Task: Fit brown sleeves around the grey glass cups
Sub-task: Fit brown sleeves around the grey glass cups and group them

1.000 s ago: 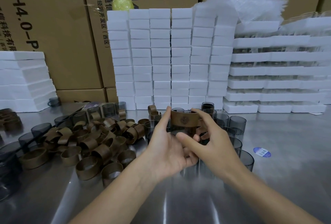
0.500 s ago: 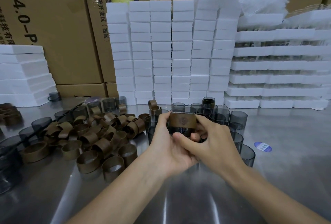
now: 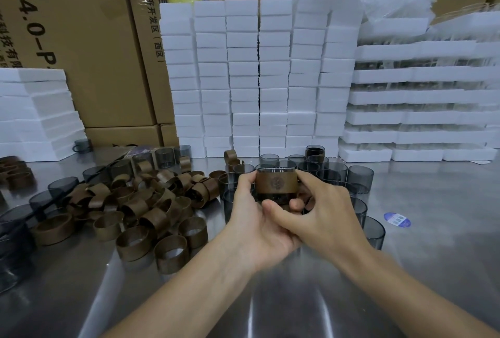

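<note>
Left hand [image 3: 254, 218]: clamped on grey glass cup [image 3: 273, 197] | right hand [image 3: 322, 218]: pinching same cup, brown sleeve [image 3: 276, 183] around it | held upright above steel table [image 3: 433, 270], loose sleeves [image 3: 130, 208] left

Cup [image 3: 273, 197] base hidden behind left hand [image 3: 259, 218] and right hand [image 3: 322, 216]. Emblem on sleeve [image 3: 276, 183] too blurred to read. Cups right of hands partly covered.
</note>
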`<state>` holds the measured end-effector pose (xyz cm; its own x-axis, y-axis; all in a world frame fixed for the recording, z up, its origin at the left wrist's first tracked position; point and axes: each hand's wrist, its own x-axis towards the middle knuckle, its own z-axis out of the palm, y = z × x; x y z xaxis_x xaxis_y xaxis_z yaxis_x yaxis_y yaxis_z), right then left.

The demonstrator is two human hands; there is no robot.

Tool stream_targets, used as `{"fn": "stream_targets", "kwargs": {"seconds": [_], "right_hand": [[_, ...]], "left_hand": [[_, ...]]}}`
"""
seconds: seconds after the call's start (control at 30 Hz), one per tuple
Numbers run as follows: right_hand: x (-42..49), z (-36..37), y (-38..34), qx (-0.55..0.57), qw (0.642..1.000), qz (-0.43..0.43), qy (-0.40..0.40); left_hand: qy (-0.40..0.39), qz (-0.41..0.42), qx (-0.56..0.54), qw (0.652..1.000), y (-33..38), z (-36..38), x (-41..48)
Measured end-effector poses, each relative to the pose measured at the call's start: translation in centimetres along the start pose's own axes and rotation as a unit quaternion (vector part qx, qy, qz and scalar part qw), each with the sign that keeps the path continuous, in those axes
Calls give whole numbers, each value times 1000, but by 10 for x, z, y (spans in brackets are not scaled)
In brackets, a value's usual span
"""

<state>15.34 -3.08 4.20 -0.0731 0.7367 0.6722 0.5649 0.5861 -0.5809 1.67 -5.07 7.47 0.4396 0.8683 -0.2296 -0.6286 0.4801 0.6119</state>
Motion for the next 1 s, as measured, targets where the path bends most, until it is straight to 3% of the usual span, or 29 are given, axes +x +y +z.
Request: {"fn": "stream_targets", "kwargs": {"seconds": [0.3,0.47,0.63,1.0], "right_hand": [[-1,0,1,-6,999,-23,37],[-2,1,2,-6,1000,5,9],[-1,1,-2,59,998,14,6],[-4,0,-3,-5,998,25,60]], "left_hand": [[-7,10,8,1000,-1,1,0],[-4,13,28,1000,-2,-1,0],[3,19,38,999,-4,4,-3],[13,26,29,999,-9,5,-4]]}}
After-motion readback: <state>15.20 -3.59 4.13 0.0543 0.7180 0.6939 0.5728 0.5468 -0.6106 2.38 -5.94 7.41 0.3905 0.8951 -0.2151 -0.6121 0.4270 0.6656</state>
